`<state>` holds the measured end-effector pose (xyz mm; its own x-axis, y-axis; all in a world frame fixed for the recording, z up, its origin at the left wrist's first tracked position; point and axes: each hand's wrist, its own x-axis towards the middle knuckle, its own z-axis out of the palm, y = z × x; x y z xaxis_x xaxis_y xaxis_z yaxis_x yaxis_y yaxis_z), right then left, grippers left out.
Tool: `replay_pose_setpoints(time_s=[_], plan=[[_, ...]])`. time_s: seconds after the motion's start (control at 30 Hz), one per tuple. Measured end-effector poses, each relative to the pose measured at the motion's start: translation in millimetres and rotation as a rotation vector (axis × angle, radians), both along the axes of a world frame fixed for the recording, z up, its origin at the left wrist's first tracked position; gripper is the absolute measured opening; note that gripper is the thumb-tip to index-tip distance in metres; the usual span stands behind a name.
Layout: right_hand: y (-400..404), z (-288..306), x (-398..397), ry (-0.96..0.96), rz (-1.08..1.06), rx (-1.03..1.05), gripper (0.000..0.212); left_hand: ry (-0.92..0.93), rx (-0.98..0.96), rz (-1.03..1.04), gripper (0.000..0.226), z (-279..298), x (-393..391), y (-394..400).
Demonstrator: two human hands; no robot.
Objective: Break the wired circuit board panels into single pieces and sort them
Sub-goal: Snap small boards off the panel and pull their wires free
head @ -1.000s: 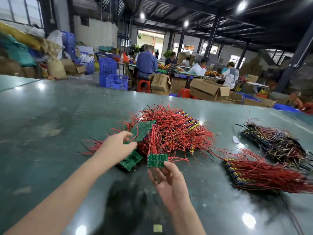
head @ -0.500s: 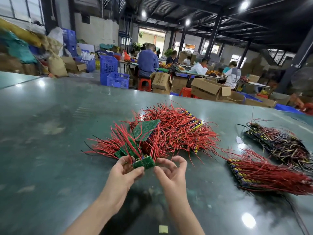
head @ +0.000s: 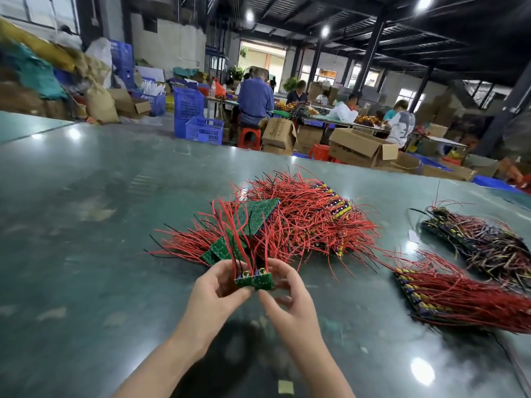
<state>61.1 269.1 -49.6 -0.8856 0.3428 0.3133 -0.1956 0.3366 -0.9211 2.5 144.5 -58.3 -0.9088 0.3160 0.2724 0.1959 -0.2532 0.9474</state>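
A small green circuit board strip (head: 254,281) with red wires rising from it is held just above the table, between both hands. My left hand (head: 214,291) pinches its left end and my right hand (head: 287,294) pinches its right end. Behind them lies a big heap of wired boards (head: 298,222), with a green panel (head: 255,215) propped on it and more green pieces (head: 221,248) at its near left. A stack of boards with red wires (head: 448,291) lies at the right, and a darker mixed-wire pile (head: 482,242) sits behind it.
The dark green glossy table (head: 86,254) stretches wide to the left and front. A small yellow scrap (head: 286,386) lies near my forearms. Beyond the far edge are cardboard boxes (head: 362,147), blue crates (head: 198,122) and several seated people at another table.
My left hand left the heap and joined my right hand on the small board strip. Both hands now hold it closer to me, its wires pointing up and away.
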Motion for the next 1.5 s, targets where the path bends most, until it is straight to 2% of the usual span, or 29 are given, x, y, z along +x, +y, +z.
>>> replay_pose_setpoints(time_s=[0.1,0.23,0.37,0.57,1.0,1.1,1.3,1.5], plan=[[0.9,1.0,0.2,-0.070,0.008,-0.055,0.037,0.015,-0.026,-0.026,0.029,-2.5,-0.5,-0.2],[2.6,3.5,2.0,-0.093,0.055,0.103,0.035,-0.005,-0.022,-0.044,0.031,-4.7,-1.6,0.7],[7.2,9.1,2.4,-0.022,0.038,0.040,0.031,-0.027,-0.011,-0.059,0.033,-5.4,-5.0,-2.8],[8.2,10.7,3.5,-0.077,0.087,-0.158,0.028,-0.057,-0.024,-0.087,0.034,-2.5,-5.6,-7.1],[6.7,8.7,1.9,-0.125,0.035,-0.160,0.027,-0.140,-0.050,-0.069,0.028,-5.6,-2.8,-4.5],[9.4,7.1,2.4,-0.162,0.063,-0.143,0.020,-0.169,-0.083,-0.030,0.026,-6.9,-2.5,-4.8],[11.8,3.9,0.4,-0.205,0.082,-0.086,0.020,-0.186,-0.149,0.002,0.019,-7.9,-1.4,-5.0],[4.4,-3.9,-1.2,-0.133,-0.012,0.009,0.016,-0.205,-0.108,0.070,0.018,-11.0,-0.4,-2.3]])
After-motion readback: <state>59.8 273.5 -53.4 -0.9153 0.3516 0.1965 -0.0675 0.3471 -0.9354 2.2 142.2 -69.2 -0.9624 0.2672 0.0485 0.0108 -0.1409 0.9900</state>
